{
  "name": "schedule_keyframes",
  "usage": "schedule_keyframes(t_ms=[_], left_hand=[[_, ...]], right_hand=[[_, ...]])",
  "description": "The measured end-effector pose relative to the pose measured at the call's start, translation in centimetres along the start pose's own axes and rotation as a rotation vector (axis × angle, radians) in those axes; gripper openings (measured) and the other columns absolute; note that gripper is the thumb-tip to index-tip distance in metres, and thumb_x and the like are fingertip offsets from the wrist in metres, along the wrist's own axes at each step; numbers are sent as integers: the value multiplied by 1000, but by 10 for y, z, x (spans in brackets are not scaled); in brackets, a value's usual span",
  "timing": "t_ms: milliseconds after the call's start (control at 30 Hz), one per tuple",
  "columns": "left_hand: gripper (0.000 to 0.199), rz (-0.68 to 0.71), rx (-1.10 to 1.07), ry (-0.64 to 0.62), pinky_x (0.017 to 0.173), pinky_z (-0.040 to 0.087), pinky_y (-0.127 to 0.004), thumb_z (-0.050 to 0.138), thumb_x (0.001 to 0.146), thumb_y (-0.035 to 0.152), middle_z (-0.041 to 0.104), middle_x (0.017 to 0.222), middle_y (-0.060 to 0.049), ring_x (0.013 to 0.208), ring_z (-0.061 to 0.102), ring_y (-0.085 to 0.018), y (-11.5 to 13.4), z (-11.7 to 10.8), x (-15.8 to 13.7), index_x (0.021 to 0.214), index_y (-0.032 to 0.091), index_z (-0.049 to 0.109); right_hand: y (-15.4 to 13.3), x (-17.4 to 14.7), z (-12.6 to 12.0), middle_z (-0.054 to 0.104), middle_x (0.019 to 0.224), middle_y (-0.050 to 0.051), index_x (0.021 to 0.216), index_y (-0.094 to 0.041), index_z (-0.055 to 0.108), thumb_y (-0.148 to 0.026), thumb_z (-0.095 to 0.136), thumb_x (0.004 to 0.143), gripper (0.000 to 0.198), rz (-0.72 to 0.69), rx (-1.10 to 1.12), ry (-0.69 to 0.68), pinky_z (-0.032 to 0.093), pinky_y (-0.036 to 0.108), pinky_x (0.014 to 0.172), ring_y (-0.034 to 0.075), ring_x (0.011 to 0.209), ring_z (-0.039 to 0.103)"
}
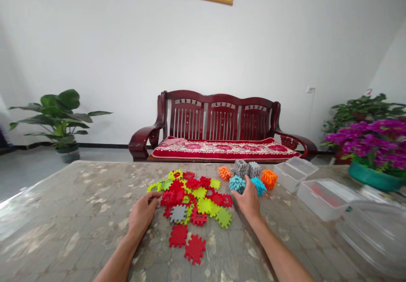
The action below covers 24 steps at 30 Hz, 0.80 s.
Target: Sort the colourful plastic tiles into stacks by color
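A loose pile of flat, toothed interlocking tiles in red [178, 236] and yellow-green [204, 205], with one grey tile [178, 213], spreads over the middle of the table. At the pile's left edge, my left hand [142, 212] has its fingers stretched towards the red tiles, holding nothing visible. My right hand [249, 201] lies right of the pile, thumb and finger apart, beside the blue assembled blocks [237, 184]. Grey blocks [240, 168] stand just behind its fingertips; orange blocks [269, 179] sit on both sides of this group. Whether the fingertips touch a block, I cannot tell.
Clear plastic boxes [326, 197] stand at the right, one with something red inside. A transparent lid or tub [374, 235] lies nearer. Purple flowers in a teal pot [376, 175] occupy the far right. A wooden bench [222, 117] stands beyond the patterned table [63, 227].
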<state>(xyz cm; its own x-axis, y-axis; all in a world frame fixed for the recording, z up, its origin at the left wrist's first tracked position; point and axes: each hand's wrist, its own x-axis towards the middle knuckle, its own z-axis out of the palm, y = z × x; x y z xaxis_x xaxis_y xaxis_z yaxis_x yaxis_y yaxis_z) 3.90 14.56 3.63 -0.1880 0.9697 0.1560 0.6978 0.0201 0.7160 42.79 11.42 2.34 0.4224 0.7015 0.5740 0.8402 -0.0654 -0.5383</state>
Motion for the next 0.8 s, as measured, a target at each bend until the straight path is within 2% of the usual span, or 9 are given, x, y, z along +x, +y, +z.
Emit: schedule_keyframes(t_ms=[100, 267, 400, 533, 667, 800], left_hand=[[32, -2, -14, -6, 71, 49, -24, 50, 78, 28, 79, 85, 0, 83, 72, -20, 0, 0, 0, 96, 27, 76], [33, -2, 12, 14, 69, 49, -24, 50, 77, 29, 78, 81, 1, 80, 71, -21, 0, -1, 0, 97, 27, 76], [33, -23, 26, -6, 68, 48, -24, 50, 78, 30, 78, 81, 1, 82, 71, -22, 0, -2, 1, 99, 28, 76], [33, -21, 37, -9, 67, 48, -24, 51, 78, 30, 79, 84, 1, 82, 72, -22, 0, -3, 2, 99, 28, 76], [32, -18, 47, -10, 68, 48, -24, 51, 78, 30, 79, 86, 1, 85, 72, -22, -2, -2, 2, 99, 29, 76], [35, -21, 36, -34, 68, 47, -23, 50, 79, 30, 79, 86, 1, 84, 71, -21, -1, -3, 2, 102, 28, 76]], right_hand=[[-4, 0, 3, 59, 128, 16, 140, -17, 39, -36, 67, 70, 78, 29, -4, -22, 43, 43, 99, 33, 118, 56], [-12, -1, -1, 59, 129, 17, 139, -16, 42, -34, 65, 71, 74, 39, 23, -20, 43, 44, 100, 33, 119, 55], [-1, -1, -24, 61, 124, 17, 138, -14, 43, -40, 59, 76, 69, 38, 101, 114, 44, 43, 98, 31, 112, 58], [29, 4, -45, 63, 119, 18, 135, -12, 46, -37, 57, 73, 67, 139, 33, 254, 42, 45, 98, 33, 110, 57], [53, 8, -46, 63, 120, 20, 140, -11, 43, -35, 65, 66, 81, 222, -103, 166, 41, 48, 98, 38, 111, 58], [51, 11, -43, 63, 123, 21, 144, -9, 37, -41, 68, 69, 87, 274, -235, 4, 43, 45, 95, 38, 112, 59]])
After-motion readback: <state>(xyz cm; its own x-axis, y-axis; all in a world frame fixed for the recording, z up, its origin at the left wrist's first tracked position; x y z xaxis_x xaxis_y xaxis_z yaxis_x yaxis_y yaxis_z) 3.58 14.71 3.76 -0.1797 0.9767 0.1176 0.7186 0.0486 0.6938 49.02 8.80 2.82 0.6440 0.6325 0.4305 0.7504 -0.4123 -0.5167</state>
